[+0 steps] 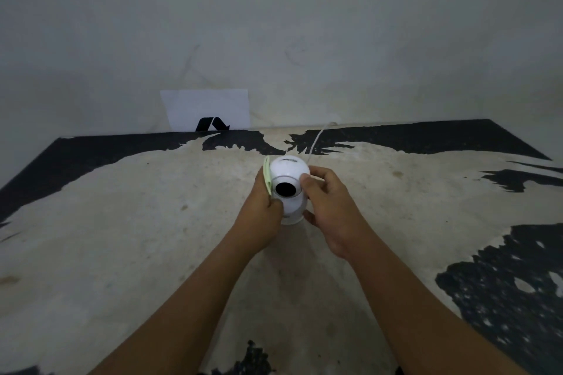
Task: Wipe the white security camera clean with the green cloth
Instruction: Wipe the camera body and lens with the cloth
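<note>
The white security camera (pixel 289 169), a round dome with a black lens facing me, stands on the worn table near its middle. My left hand (pixel 262 211) presses a folded pale green cloth (pixel 267 175) against the camera's left side; only the cloth's edge shows. My right hand (pixel 330 210) grips the camera's right side, thumb on the dome by the lens and fingers at the base.
The table top (pixel 152 222) is pale with flaking black patches, ending at a grey wall. A thin white cable (pixel 315 138) runs from the camera back toward the wall. A white sheet with a black mark (pixel 207 111) leans against the wall behind.
</note>
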A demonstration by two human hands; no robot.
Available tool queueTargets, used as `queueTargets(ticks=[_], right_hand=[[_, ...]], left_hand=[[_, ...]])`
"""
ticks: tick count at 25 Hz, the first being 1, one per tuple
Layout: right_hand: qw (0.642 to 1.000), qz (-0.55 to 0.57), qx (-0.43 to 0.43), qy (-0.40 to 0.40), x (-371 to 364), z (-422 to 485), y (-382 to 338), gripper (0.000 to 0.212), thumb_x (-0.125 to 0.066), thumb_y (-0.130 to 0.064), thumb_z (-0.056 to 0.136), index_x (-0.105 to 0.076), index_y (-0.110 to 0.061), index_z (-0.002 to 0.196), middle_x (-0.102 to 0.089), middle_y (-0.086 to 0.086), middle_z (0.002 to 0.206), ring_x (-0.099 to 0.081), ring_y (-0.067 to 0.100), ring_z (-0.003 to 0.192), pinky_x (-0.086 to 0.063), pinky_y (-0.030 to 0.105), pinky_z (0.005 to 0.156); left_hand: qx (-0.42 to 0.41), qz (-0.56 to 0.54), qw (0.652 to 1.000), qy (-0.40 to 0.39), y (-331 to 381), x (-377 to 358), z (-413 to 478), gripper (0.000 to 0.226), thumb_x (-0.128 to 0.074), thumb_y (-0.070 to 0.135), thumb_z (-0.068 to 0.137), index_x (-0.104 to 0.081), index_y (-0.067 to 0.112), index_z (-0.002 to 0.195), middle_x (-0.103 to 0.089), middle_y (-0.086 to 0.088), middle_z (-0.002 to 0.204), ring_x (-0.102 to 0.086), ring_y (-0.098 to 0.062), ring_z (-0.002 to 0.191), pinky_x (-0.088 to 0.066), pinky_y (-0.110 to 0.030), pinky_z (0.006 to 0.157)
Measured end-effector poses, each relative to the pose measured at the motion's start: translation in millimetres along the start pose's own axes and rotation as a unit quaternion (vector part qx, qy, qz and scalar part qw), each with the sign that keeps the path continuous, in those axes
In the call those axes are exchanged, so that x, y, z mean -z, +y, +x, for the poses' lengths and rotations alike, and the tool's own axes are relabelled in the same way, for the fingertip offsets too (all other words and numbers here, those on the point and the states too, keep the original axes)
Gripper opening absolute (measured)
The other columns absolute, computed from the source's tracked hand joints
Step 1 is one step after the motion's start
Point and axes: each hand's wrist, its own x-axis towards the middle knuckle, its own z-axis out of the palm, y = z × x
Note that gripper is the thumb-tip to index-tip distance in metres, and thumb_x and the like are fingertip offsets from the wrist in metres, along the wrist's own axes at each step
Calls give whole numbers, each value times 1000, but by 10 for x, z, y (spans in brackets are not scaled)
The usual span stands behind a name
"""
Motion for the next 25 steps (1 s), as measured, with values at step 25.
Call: queueTargets(ticks=[25], right_hand=[[996,-68,31,-38,-13,72,-19,49,-62,-55,77,-51,-41,122,-61,0,122,-60,19,108,-55,47,87]], left_hand=[[-43,71,997,-1,298,81,-66,64,-49,6,87,-22,13,144,-32,-5,150,-29,-21,139,-26,-26,112]])
